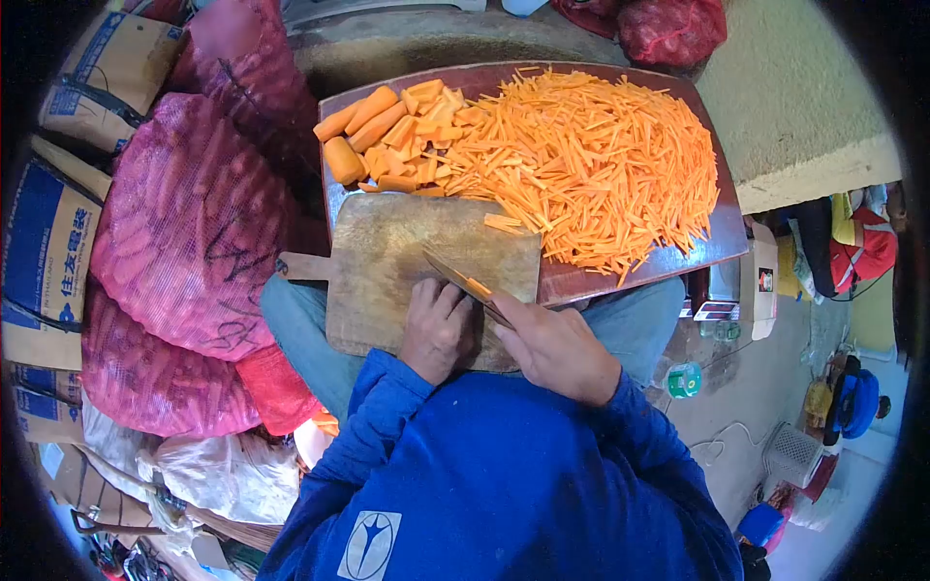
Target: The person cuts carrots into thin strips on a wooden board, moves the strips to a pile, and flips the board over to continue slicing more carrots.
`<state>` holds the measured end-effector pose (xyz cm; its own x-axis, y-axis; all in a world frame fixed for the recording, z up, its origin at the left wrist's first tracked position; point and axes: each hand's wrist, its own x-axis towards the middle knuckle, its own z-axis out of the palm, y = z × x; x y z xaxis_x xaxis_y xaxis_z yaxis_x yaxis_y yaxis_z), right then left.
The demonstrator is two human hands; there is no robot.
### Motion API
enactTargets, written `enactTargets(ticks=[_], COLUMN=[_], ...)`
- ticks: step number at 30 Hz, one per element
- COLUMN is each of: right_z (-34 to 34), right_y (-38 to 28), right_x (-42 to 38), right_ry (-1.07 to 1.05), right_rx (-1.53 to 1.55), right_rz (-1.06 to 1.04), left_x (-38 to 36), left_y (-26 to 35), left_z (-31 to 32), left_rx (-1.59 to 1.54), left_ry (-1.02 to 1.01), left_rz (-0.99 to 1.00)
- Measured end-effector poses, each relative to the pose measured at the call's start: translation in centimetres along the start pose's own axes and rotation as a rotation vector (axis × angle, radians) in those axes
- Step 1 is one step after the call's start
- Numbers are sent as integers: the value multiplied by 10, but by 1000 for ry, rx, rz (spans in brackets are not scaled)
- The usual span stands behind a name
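My right hand (564, 351) is wrapped round the handle of a knife (455, 276), its blade slanting up and left over the wooden cutting board (378, 252). A small strip of carrot (480, 288) lies against the blade. My left hand (438, 327) rests on the board beside the knife with its fingers curled; what is under them is hidden. At the board's top right corner lie a few carrot sticks (503, 224). Beyond the board, a large heap of cut carrot sticks (610, 165) covers much of the reddish-brown table (697, 254).
Peeled whole carrots (373, 116) and carrot slabs (418, 136) sit at the table's far left. Red mesh sacks (189, 232) and cardboard boxes (44, 242) crowd the left side. On the right are a concrete ledge (804, 107) and a green-labelled container (684, 380) on the floor.
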<state>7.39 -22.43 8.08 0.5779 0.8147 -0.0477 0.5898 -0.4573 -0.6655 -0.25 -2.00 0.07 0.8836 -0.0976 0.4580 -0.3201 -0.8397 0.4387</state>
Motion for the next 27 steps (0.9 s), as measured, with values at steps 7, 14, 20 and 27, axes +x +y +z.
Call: enactTargets(ticks=[7, 14, 20, 27], right_z=[-12, -15, -7, -10], right_y=[-7, -10, -5, -10], right_x=[-8, -17, -1, -12], right_ry=[-140, -69, -63, -84], right_rx=[26, 29, 19, 57], right_rz=[180, 94, 79, 152], left_x=[-4, -6, -2, -6], left_y=[-1, -1, 2, -2], left_z=[0, -1, -3, -2], left_rx=[-9, -5, -7, -8], left_ry=[-28, -25, -33, -21], left_rz=[-31, -39, -13, -28])
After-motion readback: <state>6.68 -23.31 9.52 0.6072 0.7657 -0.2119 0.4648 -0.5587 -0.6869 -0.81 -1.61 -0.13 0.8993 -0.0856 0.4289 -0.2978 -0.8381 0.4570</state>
